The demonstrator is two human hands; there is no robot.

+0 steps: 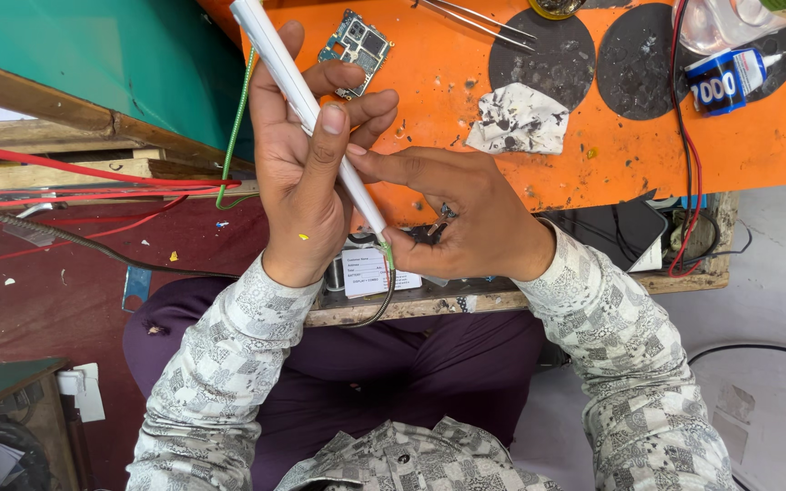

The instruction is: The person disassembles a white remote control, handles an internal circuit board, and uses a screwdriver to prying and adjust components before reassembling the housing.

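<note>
Head view, looking down on both hands over orange work mat.

Left hand: closed around long white pen-shaped soldering tool, thumb pressed along the barrel, fingers wrapped behind. Pen-style hold, judged to steady the tip for fine work. Barrel slanted from upper left above the grip down to lower right below it. Green-tinted tip end placed just past the heel of the palm, against the other hand's thumb side.

Right hand: fingers curled shut over small dark metal part, only partly visible between thumb and palm; exact kind not discernible. Index finger extended toward the barrel, touching or almost touching it, apparently as a guide rest. Part kept right at the tool tip, at the near edge of the bench.

Green cable hanging down beside the left wrist.

Beyond the grip, on the mat: small blue-green circuit board just behind the left fingers; thin metal tweezers farther off; crumpled stained white cloth beyond the right knuckles; blue and white glue tube well apart to the right. All set out of the working zone yet within reach.

Below the grip: white paper label at the bench edge.
</note>
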